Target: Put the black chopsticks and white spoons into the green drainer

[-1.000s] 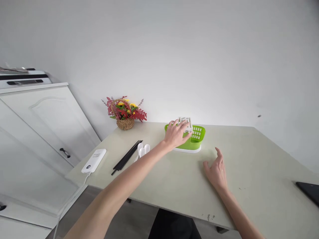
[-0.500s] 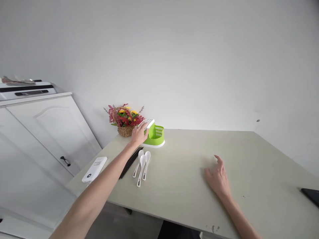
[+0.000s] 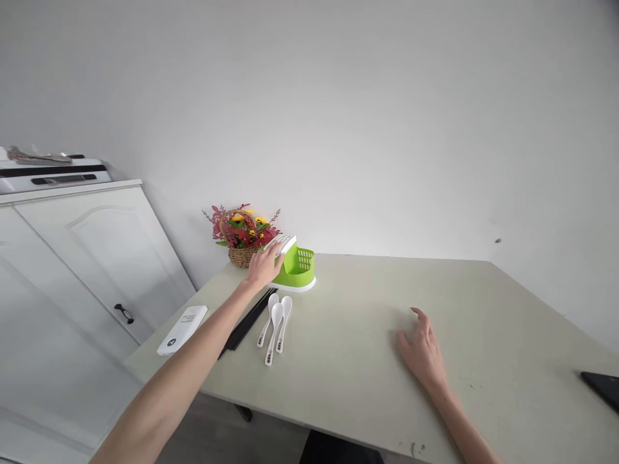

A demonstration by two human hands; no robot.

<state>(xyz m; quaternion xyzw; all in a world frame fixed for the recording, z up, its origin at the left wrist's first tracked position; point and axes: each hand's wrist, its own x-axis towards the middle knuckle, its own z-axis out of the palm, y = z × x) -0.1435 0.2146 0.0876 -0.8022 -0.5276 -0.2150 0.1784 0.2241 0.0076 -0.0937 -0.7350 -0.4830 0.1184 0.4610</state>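
My left hand [image 3: 264, 264] is at the left side of a green and white utensil holder [image 3: 297, 278], its fingers bent over the white top part. The hand hides much of the holder's left side. Just in front of it lie three white spoons [image 3: 276, 314] and a bundle of black chopsticks [image 3: 249, 322], partly covered by my left forearm. To the right, my right hand [image 3: 423, 351] rests at the table, holding nothing, with thumb and forefinger apart and the other fingers curled.
Against the wall, a wicker basket of flowers [image 3: 239, 256] stands behind my left hand. A white power bank [image 3: 182, 330] lies near the table's left edge, beside a white cabinet [image 3: 91, 277]. A black object [image 3: 602, 388] lies at the far right of the table [image 3: 348, 374].
The utensil holder has shifted slightly left with my left hand. More of the chopsticks shows beside my forearm. My right hand has stayed nearly in place.
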